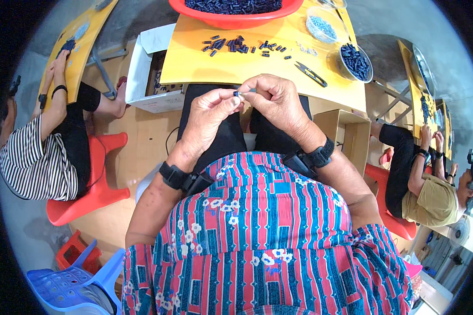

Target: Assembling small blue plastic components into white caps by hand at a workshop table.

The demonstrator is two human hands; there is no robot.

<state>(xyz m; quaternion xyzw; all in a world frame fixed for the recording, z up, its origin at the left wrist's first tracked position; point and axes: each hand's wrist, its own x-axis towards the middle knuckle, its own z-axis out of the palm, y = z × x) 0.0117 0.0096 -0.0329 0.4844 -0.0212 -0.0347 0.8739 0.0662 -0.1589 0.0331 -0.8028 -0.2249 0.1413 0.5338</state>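
Just in front of the table's near edge, my two hands meet over my lap. My left hand (211, 116) pinches a small dark blue cylindrical piece (236, 94) between thumb and fingertips. The thumb and forefinger of my right hand (279, 101) close at the end of that piece, where a tiny pale bit shows; its kind is too small to tell. Beyond the hands, a loose scatter of similar dark pieces (239, 49) lies on the yellow table (194, 65). Black thread snips (311, 74) rest to the right of them.
A red basin (236, 19) of dark pieces stands at the far edge. At right are a tub of dark pieces (355, 62) and a tub of light blue bits (322, 29). A white box (155, 102) stands left, a cardboard box (343, 131) right. Co-workers sit on both sides.
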